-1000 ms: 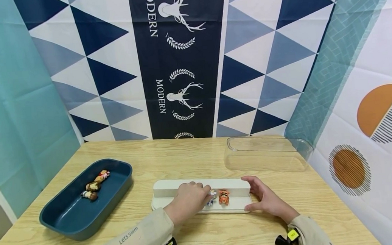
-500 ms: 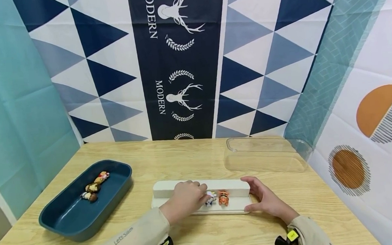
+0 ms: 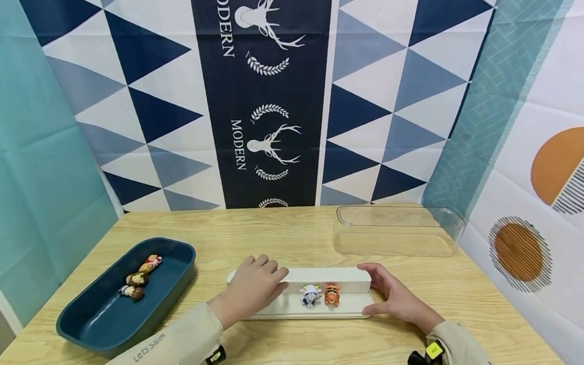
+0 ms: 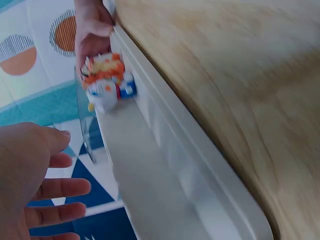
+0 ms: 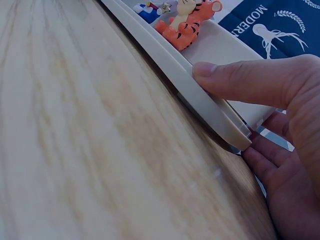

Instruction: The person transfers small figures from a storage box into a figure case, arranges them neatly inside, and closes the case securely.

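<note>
A white stepped display base lies across the table in the head view. On its lower step sit an orange tiger figurine and, just left of it, a white-and-blue figurine. My left hand hovers over the base's left part, hiding some of it. In the left wrist view the fingers are spread and hold nothing. My right hand grips the base's right end. The right wrist view shows that thumb on the front rim and the other fingers round the end.
A dark blue basin stands at the left with several small figurines inside: a red-and-tan one, a brown one, and a white-and-brown one. Behind the base at right lies a clear plastic cover.
My left hand has let go of the white-and-blue figurine and moved left, leaving it seated beside the tiger figurine. The right hand keeps its hold on the base.
</note>
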The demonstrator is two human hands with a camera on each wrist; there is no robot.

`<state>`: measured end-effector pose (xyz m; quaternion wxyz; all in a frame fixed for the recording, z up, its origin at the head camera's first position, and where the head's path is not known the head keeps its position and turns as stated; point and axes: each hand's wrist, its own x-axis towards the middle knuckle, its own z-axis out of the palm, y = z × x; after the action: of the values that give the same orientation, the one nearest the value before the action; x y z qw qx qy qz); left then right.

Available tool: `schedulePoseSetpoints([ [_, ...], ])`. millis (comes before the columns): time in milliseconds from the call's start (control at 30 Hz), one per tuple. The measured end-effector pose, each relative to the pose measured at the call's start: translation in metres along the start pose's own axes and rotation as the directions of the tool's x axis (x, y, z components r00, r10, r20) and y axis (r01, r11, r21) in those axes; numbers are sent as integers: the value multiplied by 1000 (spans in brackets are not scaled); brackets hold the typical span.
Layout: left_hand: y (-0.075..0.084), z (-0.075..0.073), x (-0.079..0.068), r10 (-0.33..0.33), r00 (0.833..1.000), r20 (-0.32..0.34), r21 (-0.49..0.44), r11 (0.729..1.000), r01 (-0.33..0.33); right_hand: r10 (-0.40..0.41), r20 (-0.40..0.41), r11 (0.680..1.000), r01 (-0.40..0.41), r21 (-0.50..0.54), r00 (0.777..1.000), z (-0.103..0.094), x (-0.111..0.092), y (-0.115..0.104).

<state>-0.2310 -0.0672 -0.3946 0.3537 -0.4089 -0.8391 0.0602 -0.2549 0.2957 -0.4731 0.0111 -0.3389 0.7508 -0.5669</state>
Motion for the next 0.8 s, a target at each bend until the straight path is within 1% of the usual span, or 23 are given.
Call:
schedulePoseSetpoints([
  [100, -11, 0, -7, -2, 1000, 4, 45, 999, 2, 4, 3, 1000, -4, -4, 1000, 0, 0, -1],
  [200, -21, -2, -15, -9, 1000, 24, 65, 998, 8, 9, 0, 1000, -9, -8, 1000, 1, 0, -1],
  [300, -32, -4, -22, -7, 999, 50, 59, 998, 4, 8, -7, 1000, -8, -6, 1000, 0, 0, -1],
  [433, -47, -9, -31, -8, 994, 111, 19, 1000, 6, 9, -12, 1000, -9, -4, 1000, 1, -1, -1],
  [500, -56, -11, -34, -25, 989, 145, 5, 1000, 24, 12, -9, 1000, -12, -2, 1000, 1, -1, -1],
  [567, -66, -14, -35, -48, 985, 165, 11, 999, 47, 14, -6, 1000, -14, 2, 1000, 1, -1, -1],
  [700, -87, -19, -37, -101, 980, 169, 43, 995, 95, 19, -6, 1000, -19, -2, 1000, 0, -1, -2],
  [800, -102, -24, -40, -127, 977, 170, 61, 991, 118, 26, -4, 999, -26, -18, 1000, 0, 0, -2],
])
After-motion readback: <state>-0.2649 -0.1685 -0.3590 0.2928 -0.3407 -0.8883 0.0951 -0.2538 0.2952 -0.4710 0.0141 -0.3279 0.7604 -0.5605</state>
